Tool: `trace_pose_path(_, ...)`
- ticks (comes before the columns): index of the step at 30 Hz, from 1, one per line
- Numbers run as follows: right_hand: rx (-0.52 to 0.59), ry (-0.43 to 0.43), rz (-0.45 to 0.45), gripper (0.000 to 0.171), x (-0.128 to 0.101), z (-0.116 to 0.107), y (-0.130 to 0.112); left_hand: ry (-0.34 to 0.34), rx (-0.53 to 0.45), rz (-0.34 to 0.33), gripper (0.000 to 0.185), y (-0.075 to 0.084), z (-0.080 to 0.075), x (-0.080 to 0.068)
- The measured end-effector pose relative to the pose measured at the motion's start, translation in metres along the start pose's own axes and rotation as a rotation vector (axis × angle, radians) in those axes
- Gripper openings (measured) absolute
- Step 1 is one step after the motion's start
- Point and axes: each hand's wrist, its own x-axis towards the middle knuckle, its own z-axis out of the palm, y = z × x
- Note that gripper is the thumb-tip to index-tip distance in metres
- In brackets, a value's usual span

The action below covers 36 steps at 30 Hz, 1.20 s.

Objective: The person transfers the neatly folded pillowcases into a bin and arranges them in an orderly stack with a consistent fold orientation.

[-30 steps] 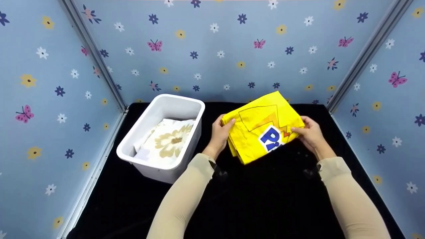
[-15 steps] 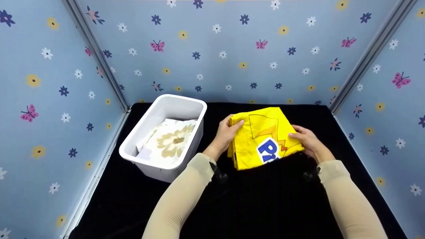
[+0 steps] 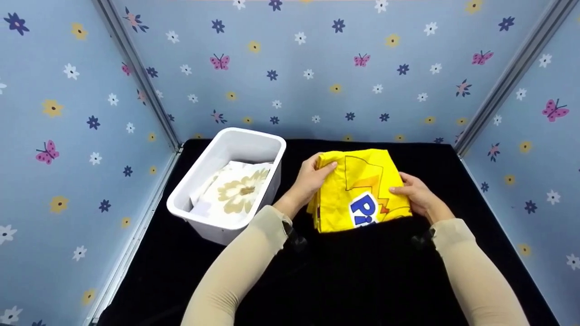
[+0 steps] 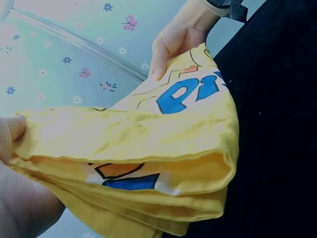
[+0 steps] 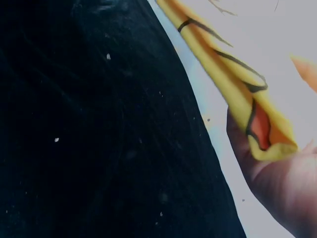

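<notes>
A folded yellow cloth (image 3: 333,199) with blue lettering and black-outlined drawings is stretched between both hands. My left hand (image 3: 310,179) pinches its left edge, thumb on top and fingers underneath. On the opposite edge my right hand (image 3: 419,194) grips it the same way. Several stacked layers of the cloth (image 4: 124,136) show at the near end in the left wrist view, with the right hand (image 4: 176,42) beyond. In the right wrist view, a folded corner of the cloth (image 5: 230,91) sits between the right hand's thumb and fingers (image 5: 242,144).
Left of the hands stands a white plastic bin (image 3: 181,206). Inside it lies a white cloth with a tan flower print (image 3: 240,192). A black cover (image 3: 362,280) lies over the table, and blue flowered panels (image 3: 317,59) enclose the back and sides.
Both hands have lowered the yellow cloth toward the table and turned it, so its near edge now runs more level. The bin stays in place.
</notes>
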Motion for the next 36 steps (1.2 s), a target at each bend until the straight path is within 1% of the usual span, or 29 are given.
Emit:
trace_pose_path(2,-0.019,0.003,-0.024,0.054,0.0,0.003,-0.003,0.016,0.019,0.003,0.026,0.006,-0.001,0.0)
trace_pose_path(6,-0.052,0.026,-0.047,0.058,0.0,0.008,-0.01,0.03,0.035,-0.004,0.026,0.013,-0.005,0.0)
trace_pose_path(10,-0.065,0.054,-0.063,0.061,-0.001,0.011,-0.017,0.032,0.085,0.002,0.026,0.019,-0.01,0.001)
trace_pose_path(15,-0.065,0.081,-0.093,0.059,-0.001,0.014,-0.025,0.045,0.17,0.027,0.025,0.025,-0.018,0.003)
trace_pose_path(20,-0.101,0.099,-0.113,0.055,0.0,0.018,-0.032,0.055,0.231,0.045,0.022,0.03,-0.026,0.005)
trace_pose_path(25,-0.113,0.114,-0.142,0.053,-0.001,0.024,-0.04,0.034,0.269,0.05,0.02,0.038,-0.037,0.006)
trace_pose_path(30,-0.108,0.112,-0.154,0.052,-0.001,0.03,-0.05,-0.002,0.274,0.036,0.018,0.046,-0.05,0.005)
trace_pose_path(33,-0.116,0.1,-0.154,0.054,0.001,0.034,-0.056,-0.015,0.279,0.011,0.021,0.051,-0.059,0.004)
trace_pose_path(36,-0.129,0.081,-0.143,0.056,0.003,0.038,-0.062,-0.011,0.291,-0.02,0.024,0.054,-0.066,0.003)
